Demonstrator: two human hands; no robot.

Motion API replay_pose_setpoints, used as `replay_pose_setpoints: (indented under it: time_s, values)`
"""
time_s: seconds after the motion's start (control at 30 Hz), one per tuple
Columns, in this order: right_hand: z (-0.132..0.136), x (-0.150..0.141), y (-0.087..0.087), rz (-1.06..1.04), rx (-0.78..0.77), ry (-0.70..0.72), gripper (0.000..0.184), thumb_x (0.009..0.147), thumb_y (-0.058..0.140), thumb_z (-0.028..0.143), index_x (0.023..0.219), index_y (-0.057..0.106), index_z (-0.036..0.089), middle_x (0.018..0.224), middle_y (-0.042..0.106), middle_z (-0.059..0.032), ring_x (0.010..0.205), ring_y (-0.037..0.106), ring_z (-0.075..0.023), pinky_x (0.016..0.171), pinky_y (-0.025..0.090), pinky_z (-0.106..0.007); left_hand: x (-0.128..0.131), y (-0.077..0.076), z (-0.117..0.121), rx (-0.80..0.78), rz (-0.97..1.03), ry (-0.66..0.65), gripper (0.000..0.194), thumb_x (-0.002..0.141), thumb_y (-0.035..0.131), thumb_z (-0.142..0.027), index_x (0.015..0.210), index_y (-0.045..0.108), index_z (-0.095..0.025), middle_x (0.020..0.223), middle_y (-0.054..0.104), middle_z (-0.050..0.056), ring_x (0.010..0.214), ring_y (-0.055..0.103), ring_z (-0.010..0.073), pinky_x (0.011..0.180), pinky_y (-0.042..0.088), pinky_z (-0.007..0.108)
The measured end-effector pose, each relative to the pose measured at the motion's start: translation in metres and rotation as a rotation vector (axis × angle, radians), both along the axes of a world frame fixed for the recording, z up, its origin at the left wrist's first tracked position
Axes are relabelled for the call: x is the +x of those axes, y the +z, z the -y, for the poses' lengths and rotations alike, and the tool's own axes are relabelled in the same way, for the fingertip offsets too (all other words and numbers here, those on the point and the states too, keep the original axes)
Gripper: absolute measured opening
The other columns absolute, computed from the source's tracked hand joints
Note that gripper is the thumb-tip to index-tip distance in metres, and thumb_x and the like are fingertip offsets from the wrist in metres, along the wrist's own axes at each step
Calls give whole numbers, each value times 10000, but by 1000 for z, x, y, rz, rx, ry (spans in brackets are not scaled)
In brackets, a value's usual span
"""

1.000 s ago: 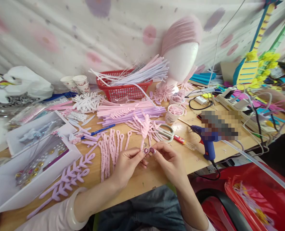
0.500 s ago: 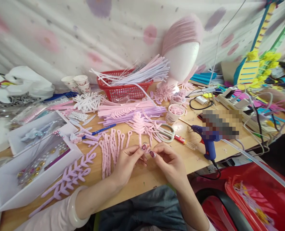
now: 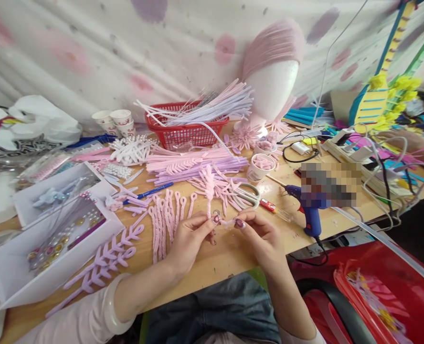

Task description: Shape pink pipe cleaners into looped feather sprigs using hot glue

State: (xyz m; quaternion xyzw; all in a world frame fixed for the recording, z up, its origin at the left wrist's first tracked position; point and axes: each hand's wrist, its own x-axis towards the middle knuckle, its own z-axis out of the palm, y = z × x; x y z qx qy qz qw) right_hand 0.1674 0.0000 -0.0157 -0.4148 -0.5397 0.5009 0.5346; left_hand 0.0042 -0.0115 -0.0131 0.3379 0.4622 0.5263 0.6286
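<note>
My left hand (image 3: 196, 234) is closed on a pink pipe-cleaner sprig (image 3: 209, 188), whose twisted stem stands upright above my thumb. My right hand (image 3: 257, 234) pinches the free end of a short pink strand (image 3: 228, 223) that stretches across from the left fingertips. Just left of my hands lie several twisted pink stems with looped tops (image 3: 167, 220). Beyond the sprig is a pile of short pink pieces (image 3: 221, 186). Scissors (image 3: 253, 193) with pale handles lie behind my right hand, and a blue glue gun (image 3: 310, 210) is to the right.
White boxes (image 3: 9, 286) of beads and purple leafy sprigs (image 3: 108, 253) lie at the left. A red basket (image 3: 183, 136) of pipe cleaners and a foam head (image 3: 278, 88) stand behind. Cables and a power strip (image 3: 369, 169) occupy the right, near another person's hand (image 3: 398, 141).
My right hand has moved a little right, away from the left, so the pink strand between them now shows. The sprig in my left hand has turned to look narrower.
</note>
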Motion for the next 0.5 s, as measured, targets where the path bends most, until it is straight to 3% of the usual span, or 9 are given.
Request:
replay_pose_setpoints:
  time_s: [0.13, 0.37, 0.5]
  values:
    - [1, 0, -3, -23, -51, -19, 136, 809, 703, 345, 789, 680, 213, 794, 600, -14, 750, 552, -141, 706, 451, -250, 0, -1, 0, 1, 6, 4, 254, 724, 727, -327, 565, 670, -138, 629, 499, -2, 583, 476, 97, 485, 432, 196]
    - [2, -5, -3, -30, -18, 112, 144, 810, 703, 360, 879, 682, 235, 879, 629, -33, 856, 596, -181, 798, 491, -302, -1, -2, 0, -1, -1, 10, 223, 723, 726, -306, 582, 687, -138, 630, 512, 6, 600, 483, 104, 480, 437, 193]
    - [2, -3, -5, 59, 46, 120, 171, 916, 568, 364, 889, 683, 241, 883, 630, -35, 892, 587, -184, 853, 460, -315, -1, -2, 0, -11, -13, 10, 246, 720, 725, -307, 551, 671, -136, 621, 515, 4, 573, 484, 98, 479, 439, 198]
